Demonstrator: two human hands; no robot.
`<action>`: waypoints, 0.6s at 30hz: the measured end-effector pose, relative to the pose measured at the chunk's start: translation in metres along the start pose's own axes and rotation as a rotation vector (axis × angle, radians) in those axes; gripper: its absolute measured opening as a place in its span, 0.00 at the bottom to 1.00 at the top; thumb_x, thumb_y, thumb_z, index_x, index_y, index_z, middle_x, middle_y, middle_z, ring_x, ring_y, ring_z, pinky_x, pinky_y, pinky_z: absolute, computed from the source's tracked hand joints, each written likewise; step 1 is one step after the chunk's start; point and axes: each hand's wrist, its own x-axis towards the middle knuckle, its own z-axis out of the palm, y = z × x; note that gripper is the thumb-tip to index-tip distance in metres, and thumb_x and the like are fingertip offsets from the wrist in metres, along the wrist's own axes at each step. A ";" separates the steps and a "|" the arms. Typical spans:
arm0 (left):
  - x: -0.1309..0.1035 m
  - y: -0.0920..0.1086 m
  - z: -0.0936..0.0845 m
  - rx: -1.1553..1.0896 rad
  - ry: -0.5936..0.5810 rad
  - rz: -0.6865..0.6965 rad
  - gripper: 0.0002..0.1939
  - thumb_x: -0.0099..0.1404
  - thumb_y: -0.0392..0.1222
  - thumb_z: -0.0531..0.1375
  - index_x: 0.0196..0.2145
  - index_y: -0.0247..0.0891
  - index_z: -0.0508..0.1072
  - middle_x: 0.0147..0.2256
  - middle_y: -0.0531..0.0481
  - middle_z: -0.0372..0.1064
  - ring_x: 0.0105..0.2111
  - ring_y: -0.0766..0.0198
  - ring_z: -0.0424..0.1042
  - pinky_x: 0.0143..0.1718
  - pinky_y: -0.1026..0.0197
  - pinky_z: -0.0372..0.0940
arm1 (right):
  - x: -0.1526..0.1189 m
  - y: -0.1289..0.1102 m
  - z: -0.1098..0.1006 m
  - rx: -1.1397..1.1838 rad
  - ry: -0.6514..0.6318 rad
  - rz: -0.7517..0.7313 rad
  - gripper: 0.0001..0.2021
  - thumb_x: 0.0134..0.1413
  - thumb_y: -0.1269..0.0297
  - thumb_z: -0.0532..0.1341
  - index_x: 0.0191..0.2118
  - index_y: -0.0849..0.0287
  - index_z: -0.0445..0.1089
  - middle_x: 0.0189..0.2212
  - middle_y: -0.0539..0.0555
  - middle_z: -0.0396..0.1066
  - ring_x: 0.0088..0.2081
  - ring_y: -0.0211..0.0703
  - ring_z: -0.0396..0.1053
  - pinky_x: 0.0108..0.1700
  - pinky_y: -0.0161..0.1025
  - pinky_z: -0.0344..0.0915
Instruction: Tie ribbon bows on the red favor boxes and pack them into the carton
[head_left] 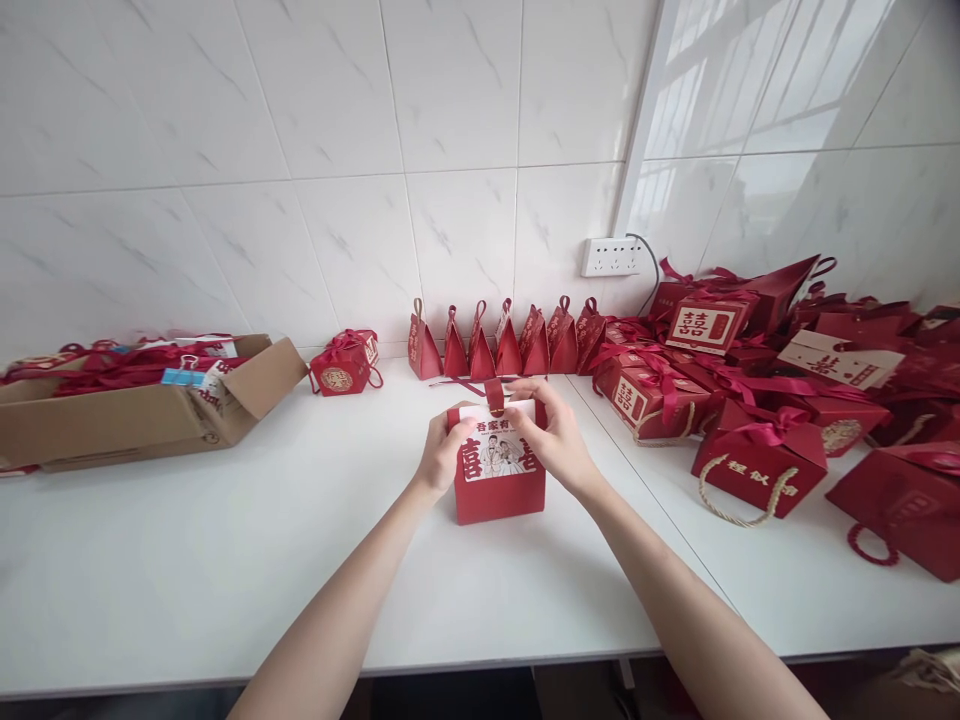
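Note:
A red gift box (501,500) with a white printed flap showing a couple and red characters stands upright on the white table, in front of me. My left hand (444,450) grips its upper left edge, thumb on the front face. At the upper right, my right hand (555,435) has its thumb on the white flap and its fingers over the top, beside a short red strap (495,396). Behind the box, a thin dark red ribbon (461,384) lies on the table.
Several triangular red boxes (481,350) line the wall. A small red box (344,365) sits left of them, beside an open cardboard box (142,425) of red ribbons. Many red gift boxes (761,460) are piled at the right, below a power socket (611,257).

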 end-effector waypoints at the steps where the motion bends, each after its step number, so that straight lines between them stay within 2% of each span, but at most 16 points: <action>1: 0.000 -0.002 -0.001 0.016 0.022 -0.017 0.17 0.54 0.53 0.58 0.27 0.34 0.70 0.22 0.51 0.67 0.23 0.64 0.67 0.26 0.62 0.63 | 0.000 0.004 0.000 -0.003 0.040 -0.011 0.14 0.53 0.62 0.57 0.45 0.56 0.61 0.36 0.51 0.66 0.33 0.39 0.66 0.36 0.37 0.64; 3: 0.000 -0.004 -0.001 0.108 0.131 -0.024 0.18 0.55 0.55 0.58 0.24 0.34 0.67 0.19 0.52 0.64 0.21 0.65 0.65 0.24 0.64 0.61 | 0.001 0.010 0.002 -0.039 0.152 -0.040 0.20 0.52 0.61 0.57 0.50 0.55 0.55 0.38 0.53 0.64 0.38 0.41 0.66 0.42 0.41 0.65; 5: -0.001 -0.004 0.001 0.226 0.270 0.008 0.20 0.57 0.56 0.56 0.22 0.35 0.65 0.18 0.53 0.62 0.20 0.66 0.63 0.22 0.65 0.59 | 0.001 0.015 0.004 -0.122 0.254 -0.079 0.21 0.52 0.60 0.58 0.50 0.56 0.54 0.43 0.57 0.62 0.46 0.45 0.63 0.49 0.46 0.62; 7: -0.003 -0.003 0.005 0.310 0.365 0.068 0.20 0.60 0.57 0.54 0.26 0.36 0.67 0.21 0.51 0.66 0.23 0.65 0.66 0.24 0.65 0.61 | 0.000 0.017 0.006 -0.216 0.259 -0.119 0.19 0.52 0.59 0.58 0.48 0.57 0.57 0.46 0.59 0.60 0.51 0.47 0.59 0.53 0.48 0.59; 9: -0.007 -0.003 0.010 0.354 0.308 0.170 0.21 0.62 0.57 0.50 0.38 0.36 0.70 0.34 0.46 0.71 0.35 0.61 0.71 0.36 0.63 0.65 | -0.002 0.017 0.009 -0.253 0.141 -0.149 0.19 0.52 0.58 0.58 0.49 0.57 0.58 0.49 0.61 0.59 0.53 0.48 0.58 0.55 0.49 0.58; 11: -0.010 -0.004 0.012 0.392 0.129 0.274 0.26 0.64 0.58 0.46 0.49 0.38 0.67 0.49 0.43 0.66 0.50 0.57 0.65 0.49 0.59 0.62 | -0.003 0.016 0.010 -0.211 -0.010 -0.151 0.24 0.52 0.56 0.59 0.53 0.57 0.56 0.52 0.62 0.58 0.54 0.49 0.57 0.55 0.50 0.58; 13: -0.011 -0.005 0.010 0.421 -0.042 0.325 0.28 0.65 0.58 0.42 0.50 0.39 0.68 0.56 0.43 0.58 0.56 0.55 0.58 0.55 0.55 0.58 | -0.003 0.015 0.009 -0.139 -0.083 -0.108 0.28 0.51 0.54 0.59 0.56 0.58 0.54 0.53 0.61 0.60 0.53 0.49 0.60 0.54 0.49 0.60; 14: -0.011 -0.004 0.009 0.432 -0.096 0.328 0.29 0.66 0.58 0.41 0.48 0.39 0.70 0.56 0.43 0.58 0.56 0.55 0.59 0.54 0.55 0.58 | -0.002 0.014 0.007 -0.110 -0.078 -0.077 0.27 0.52 0.54 0.59 0.55 0.59 0.55 0.52 0.61 0.62 0.52 0.49 0.62 0.53 0.48 0.61; 16: -0.009 -0.001 0.004 0.477 -0.088 0.349 0.25 0.66 0.55 0.44 0.40 0.39 0.75 0.50 0.42 0.64 0.51 0.55 0.64 0.51 0.54 0.61 | 0.000 0.012 0.002 -0.066 -0.036 -0.022 0.20 0.53 0.55 0.57 0.50 0.59 0.62 0.47 0.58 0.68 0.46 0.47 0.67 0.48 0.46 0.64; 18: -0.005 0.006 0.000 0.529 0.055 0.395 0.18 0.64 0.51 0.51 0.36 0.39 0.75 0.44 0.44 0.68 0.48 0.57 0.66 0.50 0.54 0.62 | 0.001 0.009 -0.004 0.010 -0.026 0.031 0.15 0.53 0.55 0.56 0.43 0.58 0.68 0.40 0.55 0.71 0.40 0.46 0.69 0.43 0.42 0.66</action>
